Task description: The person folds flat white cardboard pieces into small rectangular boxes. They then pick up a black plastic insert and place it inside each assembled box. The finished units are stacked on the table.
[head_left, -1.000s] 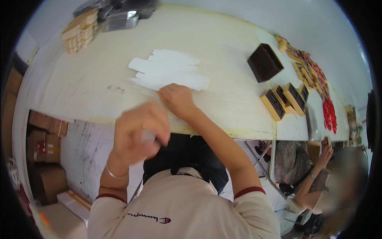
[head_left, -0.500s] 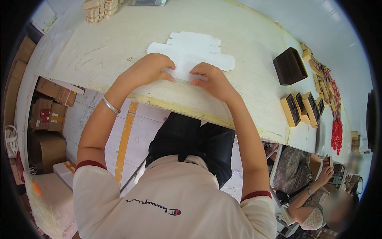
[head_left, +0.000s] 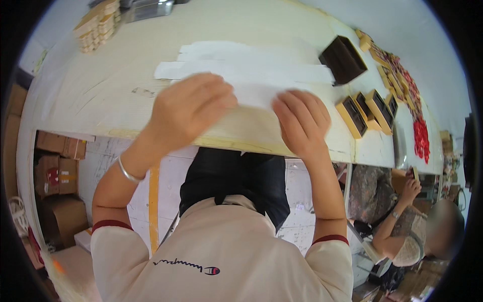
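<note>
This looked like a packing or hand-assembly workshop. A scuffed, pale worktable (head_left: 121,108) bore a flat white carton blank (head_left: 261,70), stacked wood-coloured pieces (head_left: 95,31), yellow boxes with black insides (head_left: 378,111) and a bunch of red strands (head_left: 421,142). Brown cardboard cartons (head_left: 63,216) were piled low at the left; a co-worker (head_left: 408,247) was seated at the right.

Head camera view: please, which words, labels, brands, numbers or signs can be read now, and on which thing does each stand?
Pale shirt: dark script lettering, with a small round red-and-dark emblem, on the chest; legible, but I do not copy its wording.
Cardboard box, lower left: a red mark, too small and blurred to read.
White sheet at the hands: no lettering visible.
</note>
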Demonstrator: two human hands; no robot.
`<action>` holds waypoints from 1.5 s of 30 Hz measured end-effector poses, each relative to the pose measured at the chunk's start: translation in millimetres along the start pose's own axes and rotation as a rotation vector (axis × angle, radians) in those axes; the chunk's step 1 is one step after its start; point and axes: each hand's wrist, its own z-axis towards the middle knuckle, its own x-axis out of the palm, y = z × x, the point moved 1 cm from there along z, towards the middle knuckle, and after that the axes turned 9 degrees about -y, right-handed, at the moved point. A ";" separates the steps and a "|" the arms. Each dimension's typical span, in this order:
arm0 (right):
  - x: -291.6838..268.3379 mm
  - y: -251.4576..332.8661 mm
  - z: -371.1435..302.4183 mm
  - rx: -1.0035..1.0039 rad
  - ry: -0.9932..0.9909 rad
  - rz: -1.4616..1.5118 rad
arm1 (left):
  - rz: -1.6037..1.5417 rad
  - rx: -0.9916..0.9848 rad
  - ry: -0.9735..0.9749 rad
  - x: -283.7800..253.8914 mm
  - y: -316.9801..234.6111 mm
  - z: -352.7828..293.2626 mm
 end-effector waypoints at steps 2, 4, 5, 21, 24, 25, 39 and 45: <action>-43.6 10.2 -14.5 0.044 0.096 -0.022 | -0.126 -0.016 -0.014 13.0 -30.6 3.0; -74.6 20.8 -29.7 0.134 0.199 -0.001 | -0.266 -0.063 0.007 33.5 -58.0 -2.2; -82.8 27.2 -47.1 0.203 0.261 0.033 | -0.346 -0.139 0.075 44.1 -66.5 -11.9; -84.6 42.3 -121.4 0.514 0.480 0.041 | -0.400 -0.356 0.375 105.6 -91.2 -43.5; -82.9 42.0 -125.5 0.526 0.476 0.036 | -0.414 -0.360 0.352 103.5 -98.4 -35.7; -81.3 41.7 -124.3 0.528 0.475 0.036 | -0.409 -0.349 0.339 104.9 -97.8 -36.3; -81.9 -3.8 -106.9 0.965 0.764 0.183 | -0.345 -0.409 0.535 131.5 -69.7 -21.3; -66.3 38.3 -93.0 1.224 0.638 0.221 | -0.279 -0.595 0.543 111.9 -93.6 1.6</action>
